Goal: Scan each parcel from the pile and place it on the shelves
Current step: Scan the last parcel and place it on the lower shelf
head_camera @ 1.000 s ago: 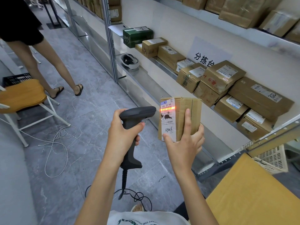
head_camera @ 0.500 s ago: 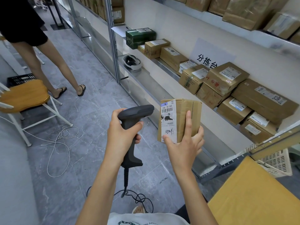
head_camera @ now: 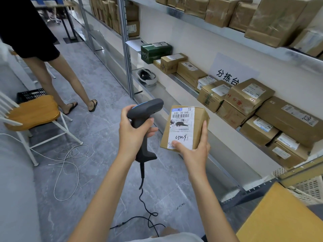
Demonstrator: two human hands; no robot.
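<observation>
The right hand has the parcel clamped from below and the side: thumb pressed flat on the bottom of the white label, index finger running up the box's right edge. The parcel sits tilted, label face up toward the head camera, just right of the scanner. The left hand is wrapped tight round the scanner's grip, nose pointing up and right, past the parcel's top left corner.

No red line shows on the label right now, so I can't tell whether the read went through. If it hasn't, I'd swing the scanner nose down onto the barcode near the top of the label and keep that thumb low, well off the bars. Hold the box steady and square to the beam; tape glare is probably the thing that'll spoil a read.

If it has, the step is shelving. Out past the right hand, the shelf is already stacked with brown boxes; farther along, beyond the green box, it looks barer. I'd go in label out and slide the parcel rather than drop it.

Mind the cable trailing down to the floor, and the other person standing off to the left by the chair.
</observation>
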